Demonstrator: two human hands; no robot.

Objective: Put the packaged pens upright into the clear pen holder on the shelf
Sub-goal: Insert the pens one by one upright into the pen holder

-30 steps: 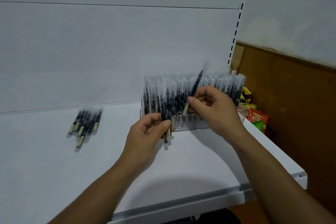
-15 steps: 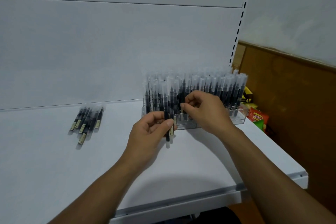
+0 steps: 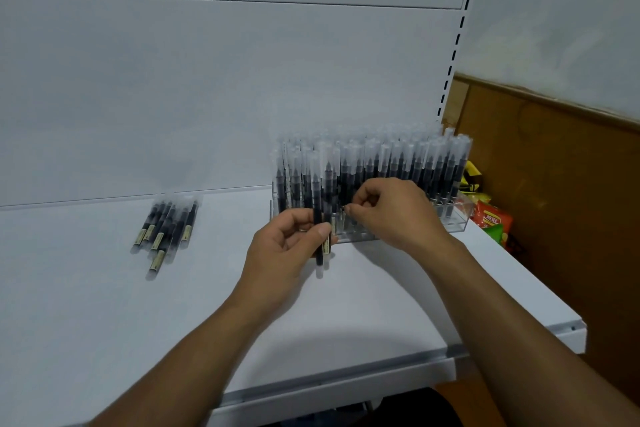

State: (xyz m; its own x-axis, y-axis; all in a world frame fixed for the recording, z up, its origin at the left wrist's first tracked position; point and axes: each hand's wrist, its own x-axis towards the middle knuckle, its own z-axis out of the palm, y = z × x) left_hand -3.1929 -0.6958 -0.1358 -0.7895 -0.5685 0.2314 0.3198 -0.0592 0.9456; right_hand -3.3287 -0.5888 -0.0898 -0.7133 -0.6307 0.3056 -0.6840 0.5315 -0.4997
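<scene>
On the far left of the white shelf, a loose pile of packaged pens lies flat, dark barrels side by side with their pale labels toward the front edge, well apart from both hands.

Near the middle, the left hand is curled around a small bunch of held pens, at least two of them. The thumb presses across their front and the fingers wrap behind. These pens stand roughly upright, with their clear tops rising above the hand and their lower ends hanging below it, just in front of the left end of the clear pen holder.

The holder sits on the shelf against the back panel and is crowded with standing pens, all upright in rows.

The right hand is at the holder's front, knuckles up and fingers bent inward. Its fingertips are drawn together close to the front row and just beside the left hand's bunch. I cannot tell whether they pinch a pen or merely touch one.

Past the holder's right end, colourful snack packets lie beside a brown wooden panel.
</scene>
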